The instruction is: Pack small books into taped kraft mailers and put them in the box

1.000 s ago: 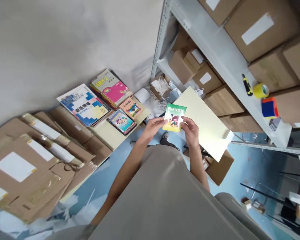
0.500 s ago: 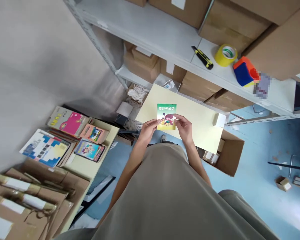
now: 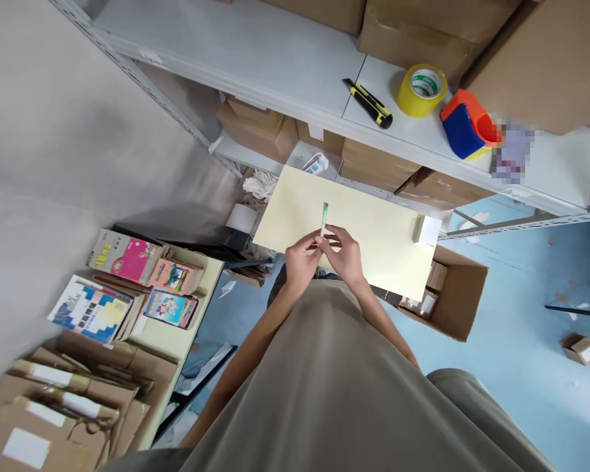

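Note:
A small thin booklet (image 3: pixel 325 215) is held edge-on, so only its narrow greenish edge shows above my fingertips. My left hand (image 3: pixel 303 259) pinches its near end from the left. From the other side my right hand (image 3: pixel 343 254) pinches the same end, the fingers of both hands close together. Both hands are over the near part of a pale yellow tabletop (image 3: pixel 373 229). A white box (image 3: pixel 427 231) stands on the tabletop's right end.
On the shelf (image 3: pixel 275 52) ahead lie a utility knife (image 3: pixel 368 103), a yellow tape roll (image 3: pixel 421 90) and an orange-blue holder (image 3: pixel 467 128). Books (image 3: pixel 128 255) and flattened cardboard (image 3: pixel 69 419) cover a side table at left. An opened carton (image 3: pixel 459 295) sits right of the tabletop.
The booklet has turned from showing its green-and-yellow cover to edge-on. My hands have come together around its near end. The view has shifted slightly.

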`<state>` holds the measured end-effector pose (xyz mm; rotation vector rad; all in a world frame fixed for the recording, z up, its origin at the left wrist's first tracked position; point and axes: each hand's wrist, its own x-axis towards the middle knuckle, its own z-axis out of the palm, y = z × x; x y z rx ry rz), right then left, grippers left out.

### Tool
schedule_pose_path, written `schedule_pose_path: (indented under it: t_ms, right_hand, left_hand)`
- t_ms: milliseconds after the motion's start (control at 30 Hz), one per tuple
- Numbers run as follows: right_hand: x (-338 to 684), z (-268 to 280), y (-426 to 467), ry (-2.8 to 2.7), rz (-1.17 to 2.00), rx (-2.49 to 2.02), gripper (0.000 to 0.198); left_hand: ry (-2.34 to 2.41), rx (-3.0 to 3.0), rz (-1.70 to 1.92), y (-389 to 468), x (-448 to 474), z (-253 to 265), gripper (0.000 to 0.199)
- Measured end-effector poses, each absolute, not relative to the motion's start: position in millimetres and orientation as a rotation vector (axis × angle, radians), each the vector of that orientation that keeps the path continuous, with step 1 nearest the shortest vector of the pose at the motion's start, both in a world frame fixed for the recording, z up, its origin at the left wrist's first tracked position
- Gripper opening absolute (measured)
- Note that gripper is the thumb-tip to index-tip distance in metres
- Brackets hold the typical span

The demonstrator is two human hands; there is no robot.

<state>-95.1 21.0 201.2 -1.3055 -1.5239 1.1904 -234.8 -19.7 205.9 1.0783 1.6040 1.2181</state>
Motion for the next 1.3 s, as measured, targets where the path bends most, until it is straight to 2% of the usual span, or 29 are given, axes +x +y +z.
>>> schedule_pose_path:
  t_ms: [167,300,367,467,667,900,1100,1200,1300]
  right_hand:
    - [-91,204,37,-1.346,1.266,-1.262,0.051]
    - [-70,203,52,-1.282,1.351,-1.198,0.05]
    - [-62,203,56,-1.263,1.408,-1.188,0.051]
    - [-59,202,58,-1.238,1.466,-1.174,0.053]
    - [-65,196,59,-1.241,1.486,-1.156,0.058]
    - [-72,209,49,-1.306,1.164,-1.301,0.047]
    - [-93,224,38,-1.356,1.425,-1.181,0.049]
    - [-96,229,42,-1.327,1.422,-1.137,0.052]
    - [-89,232,54,-1.311,1.439,-1.157,0.056]
  left_hand:
    - [1.586,1.273,1.242,-23,-243,214,0.045]
    - [1.654,1.006,1.306,-15,-263,208,0.074]
    - [1.543,0.89,1.25,-11,-270,204,0.082]
    - [1.421,0.836,1.218,-7,-273,203,0.074]
    - [1.487,0.802,1.286,-5,-267,203,0.059]
    - [1.624,0.805,1.457,-7,-253,209,0.054]
    - [1.669,1.041,1.478,-15,-230,227,0.039]
    - [1.627,1.242,1.44,-17,-226,234,0.031]
    - [1.6,1.325,1.457,-15,-234,236,0.035]
